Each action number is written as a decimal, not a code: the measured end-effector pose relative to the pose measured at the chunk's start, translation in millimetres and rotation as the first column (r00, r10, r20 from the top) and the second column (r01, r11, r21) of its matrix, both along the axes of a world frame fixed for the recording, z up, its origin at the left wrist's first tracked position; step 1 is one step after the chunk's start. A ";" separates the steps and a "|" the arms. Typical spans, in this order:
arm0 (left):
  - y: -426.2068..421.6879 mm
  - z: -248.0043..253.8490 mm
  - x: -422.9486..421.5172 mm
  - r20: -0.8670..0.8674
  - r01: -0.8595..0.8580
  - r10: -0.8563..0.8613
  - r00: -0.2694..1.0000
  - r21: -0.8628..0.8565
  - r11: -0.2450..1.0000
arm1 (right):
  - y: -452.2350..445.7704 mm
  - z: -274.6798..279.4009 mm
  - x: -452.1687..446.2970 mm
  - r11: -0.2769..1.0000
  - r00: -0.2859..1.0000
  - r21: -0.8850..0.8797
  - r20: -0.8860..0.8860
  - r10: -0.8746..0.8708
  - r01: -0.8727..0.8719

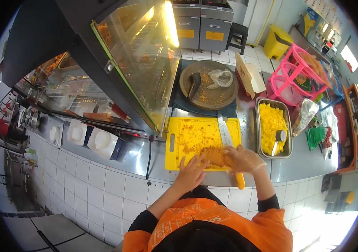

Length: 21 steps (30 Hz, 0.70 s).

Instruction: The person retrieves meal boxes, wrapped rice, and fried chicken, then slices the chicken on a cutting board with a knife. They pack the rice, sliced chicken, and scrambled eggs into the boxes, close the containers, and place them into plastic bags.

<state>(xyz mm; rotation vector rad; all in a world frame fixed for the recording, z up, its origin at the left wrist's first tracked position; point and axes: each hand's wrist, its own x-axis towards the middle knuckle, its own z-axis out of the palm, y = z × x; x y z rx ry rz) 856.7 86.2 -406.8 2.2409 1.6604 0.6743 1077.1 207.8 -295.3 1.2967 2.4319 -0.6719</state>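
A golden breaded cutlet (213,157) lies at the front of the yellow cutting board (187,133), among scattered crumbs. My right hand (246,161), in a clear plastic glove, is closed around the cutlet's right end. My left hand (190,173) looks bare; its fingers are spread, with the tips at the cutlet's left side. A large knife (225,131) lies along the board's right part. Its blade points away, my right hand hides its middle, and the yellow handle sticks out over the counter's front edge.
Right of the board, a metal tray (289,143) holds yellow pieces and a scoop (278,142). Behind are a round chopping block (200,98) with a black-handled tool (194,85), an opened carton (249,77) and a pink rack (288,86). A glass warming cabinet (141,63) stands at left.
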 end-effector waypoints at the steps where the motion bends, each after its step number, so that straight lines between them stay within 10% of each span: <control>1: 8.1 -3.8 7.0 -0.005 -0.007 0.008 1.000 0.016 1.000 | -2.2 4.1 4.4 0.998 0.999 -0.051 0.031 -0.024 0.026; 10: 40.8 -36.6 2.9 0.001 0.031 -0.031 1.000 -0.052 0.998 | 23.0 -36.6 -10.2 0.958 0.798 0.078 -0.574 -0.184 0.277; 16: 22.2 -47.2 -4.9 0.056 -0.076 0.070 0.996 0.103 0.992 | 45.8 -94.1 -85.3 0.921 0.894 0.373 -0.368 0.255 -0.109; 21: 58.1 -12.7 -18.2 -0.004 0.052 -0.052 0.999 0.010 0.999 | 22.6 -65.2 -54.0 0.646 0.833 0.696 -0.528 0.164 0.314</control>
